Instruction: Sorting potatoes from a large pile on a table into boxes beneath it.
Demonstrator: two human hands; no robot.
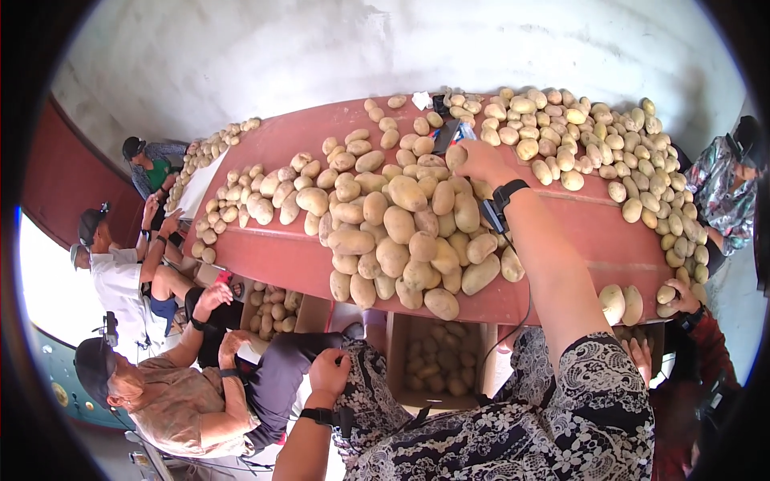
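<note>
My right hand [480, 163] reaches far across the red table [277, 255] and closes on a potato [456, 155] at the back edge of the big potato pile [405, 232]. A black band is on that wrist. My left hand [330, 370] rests low on my patterned lap, fingers curled with nothing visible in them. Below the table edge, between my knees, an open cardboard box [437, 361] holds potatoes.
More potatoes [593, 136] cover the table's far right and left [241, 192]. Several people sit at the left [172, 393]; another person's hand [682, 298] holds potatoes at the right edge. A second box [273, 309] of potatoes stands on the left.
</note>
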